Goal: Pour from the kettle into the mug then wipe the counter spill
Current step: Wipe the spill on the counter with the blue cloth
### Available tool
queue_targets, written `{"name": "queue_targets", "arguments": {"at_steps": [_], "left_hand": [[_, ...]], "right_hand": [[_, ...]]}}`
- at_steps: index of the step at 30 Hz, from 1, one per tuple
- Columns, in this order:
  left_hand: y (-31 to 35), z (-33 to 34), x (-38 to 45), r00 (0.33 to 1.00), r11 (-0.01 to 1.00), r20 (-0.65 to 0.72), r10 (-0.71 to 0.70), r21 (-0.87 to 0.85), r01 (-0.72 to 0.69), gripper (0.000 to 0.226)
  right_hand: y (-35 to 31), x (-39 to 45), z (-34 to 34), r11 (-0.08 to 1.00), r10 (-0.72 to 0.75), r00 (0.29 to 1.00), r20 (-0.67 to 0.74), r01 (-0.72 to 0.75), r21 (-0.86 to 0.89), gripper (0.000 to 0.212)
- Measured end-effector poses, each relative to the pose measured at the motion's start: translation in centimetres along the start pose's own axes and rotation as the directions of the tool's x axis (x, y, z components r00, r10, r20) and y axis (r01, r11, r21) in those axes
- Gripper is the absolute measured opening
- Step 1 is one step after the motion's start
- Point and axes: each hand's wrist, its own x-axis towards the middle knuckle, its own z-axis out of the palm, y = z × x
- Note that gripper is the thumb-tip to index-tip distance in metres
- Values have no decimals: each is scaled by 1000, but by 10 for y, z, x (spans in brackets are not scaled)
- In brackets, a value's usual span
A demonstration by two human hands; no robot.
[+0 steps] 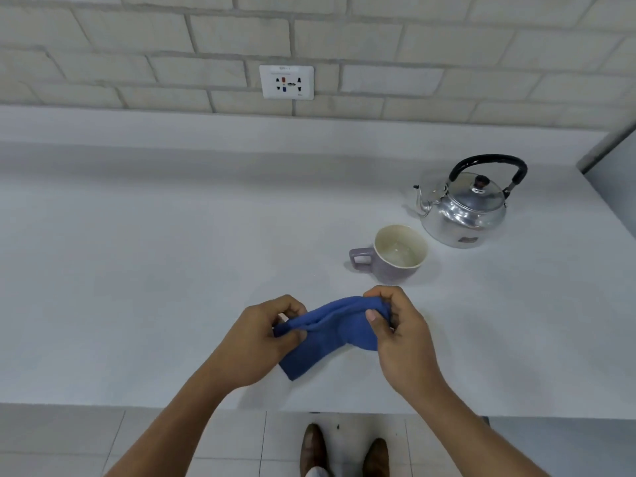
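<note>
A shiny metal kettle (466, 208) with a black handle stands upright at the right of the white counter (172, 270), lid on, spout pointing left. In front of it sits a lilac mug (395, 256), its handle to the left and clear liquid inside. Above the counter's near edge, both hands hold a blue cloth (327, 335) stretched between them. My left hand (265, 342) pinches its left end and my right hand (399, 332) grips its right end. A folded part of the cloth hangs down between the hands. No spill is plain to see on the counter.
A brick-pattern wall with a white power socket (286, 82) rises behind the counter. A grey panel (612, 173) stands at the far right. Below the counter's front edge are floor tiles and brown shoes (344, 452).
</note>
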Motion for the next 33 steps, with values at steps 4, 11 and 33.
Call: {"name": "queue_targets", "arguments": {"at_steps": [4,11,33], "left_hand": [[23,52,10,996,998,74,56,-31,-54,16],[50,148,17,987,998,147,59,-17,-57,5],[-55,35,22,975,732,-50,218,669,-130,59]], "right_hand": [[11,-9,-56,996,23,999,-35,-26,-89,34],[37,-9,-133,936,125,990,-67,-140,-323,44],[72,-52,-69,378,356,913,-199,-335,-863,93]]}}
